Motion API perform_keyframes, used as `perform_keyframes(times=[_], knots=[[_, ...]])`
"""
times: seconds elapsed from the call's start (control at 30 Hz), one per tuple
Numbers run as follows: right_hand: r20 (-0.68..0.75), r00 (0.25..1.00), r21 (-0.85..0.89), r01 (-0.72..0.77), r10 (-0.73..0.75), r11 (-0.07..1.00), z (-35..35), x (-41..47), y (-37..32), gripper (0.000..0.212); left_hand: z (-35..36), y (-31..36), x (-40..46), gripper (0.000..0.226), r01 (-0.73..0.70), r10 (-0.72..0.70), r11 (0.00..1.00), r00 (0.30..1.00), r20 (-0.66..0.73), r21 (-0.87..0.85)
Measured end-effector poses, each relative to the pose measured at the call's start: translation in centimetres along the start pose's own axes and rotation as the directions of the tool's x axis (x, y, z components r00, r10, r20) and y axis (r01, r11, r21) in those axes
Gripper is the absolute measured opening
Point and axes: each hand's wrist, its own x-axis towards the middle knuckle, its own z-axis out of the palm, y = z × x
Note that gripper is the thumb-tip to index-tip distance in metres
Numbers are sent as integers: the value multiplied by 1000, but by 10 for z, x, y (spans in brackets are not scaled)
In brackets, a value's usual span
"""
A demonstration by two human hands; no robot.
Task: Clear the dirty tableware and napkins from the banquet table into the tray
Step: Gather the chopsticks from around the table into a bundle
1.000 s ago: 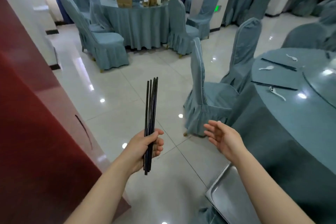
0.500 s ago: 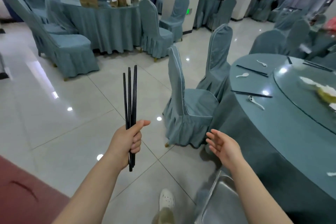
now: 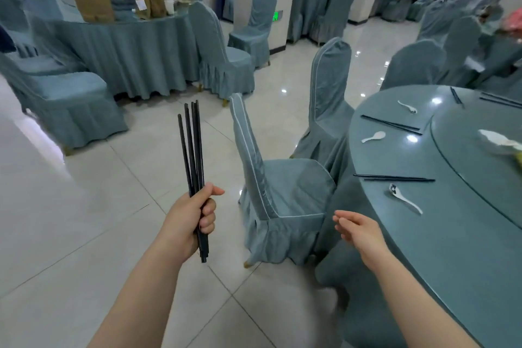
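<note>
My left hand (image 3: 192,220) grips a bundle of black chopsticks (image 3: 192,147), held upright over the tiled floor. My right hand (image 3: 358,230) is open and empty, fingers apart, just left of the round banquet table (image 3: 452,248) with its teal cloth. On that table lie a near pair of black chopsticks (image 3: 394,178) with a white spoon (image 3: 405,200) beside it. Farther back lie another chopstick pair (image 3: 392,124) and two white spoons (image 3: 374,137) (image 3: 407,107). The tray is out of view.
Two covered chairs (image 3: 271,186) (image 3: 329,104) stand against the table's left side, right in front of my hands. A glass turntable (image 3: 485,155) carries crumpled white napkins (image 3: 497,140). Another table (image 3: 118,37) with paper bags stands at the back left. Shiny tiled floor stretches between.
The view has swung right and forward: the red wall and the metal tray have left the frame, and the table with its chairs is closer. Both hands keep their poses.
</note>
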Motion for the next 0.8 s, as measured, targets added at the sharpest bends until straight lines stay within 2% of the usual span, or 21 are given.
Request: perform_keyframes(times=[0.17,0.33,0.43,0.5,0.6,0.7,0.8], knots=[[-135,988,-178,52,-76,983,-33,50,-10,23,58,16,60,24,16,-19,999,996,85,37],[-221,973,-293,4,-72,956,-61,93,-17,20,110,28,128,25,39,-43,999,980,194,29],[-319,937,-375,10,-139,927,-71,120,-24,10,135,33,175,24,78,-88,996,965,247,51],[-373,915,-443,-27,-157,896,-76,140,-25,14,149,39,208,22,73,-94,994,953,289,81],[-398,907,-539,-111,-136,835,-85,171,-28,20,173,50,252,21,94,-129,988,934,332,121],[-395,903,-600,-113,-171,792,-94,198,-30,17,193,56,290,21,100,-146,985,917,371,138],[-423,894,-628,-170,-150,759,-110,220,-26,25,213,54,317,21,117,-177,978,903,391,172]])
